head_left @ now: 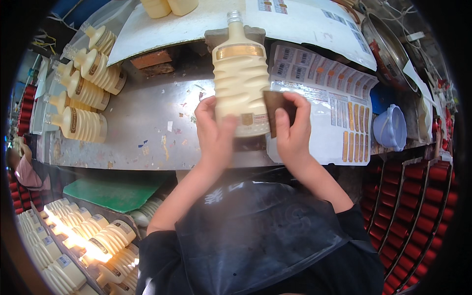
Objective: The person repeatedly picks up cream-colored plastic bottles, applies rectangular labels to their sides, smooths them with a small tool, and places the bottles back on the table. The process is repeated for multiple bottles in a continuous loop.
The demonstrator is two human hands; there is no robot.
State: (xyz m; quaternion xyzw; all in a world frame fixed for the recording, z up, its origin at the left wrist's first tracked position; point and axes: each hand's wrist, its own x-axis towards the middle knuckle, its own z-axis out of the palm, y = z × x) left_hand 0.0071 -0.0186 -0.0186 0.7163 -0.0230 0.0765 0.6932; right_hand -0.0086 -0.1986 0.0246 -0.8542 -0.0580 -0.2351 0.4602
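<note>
A cream-coloured bottle [241,81] with a wavy body lies in front of me, its clear-capped neck pointing away and resting by a grey block [255,34]. A gold band label [239,51] crosses its shoulder, and a small gold-and-red label [253,119] is near its base. My left hand [215,132] grips the lower left side of the bottle, thumb over its front. In my right hand [295,130] is a thin brown flat piece [273,108], pinched between thumb and fingers, at the bottle's lower right edge. Whether it touches the bottle I cannot tell.
Sheets of stickers [322,73] and gold strip labels [356,132] lie to the right, beside a pale blue bucket [390,129]. Several similar bottles [83,124] lie at the left. Filled crates [78,236] stand lower left; red stacked items [410,206] are at lower right.
</note>
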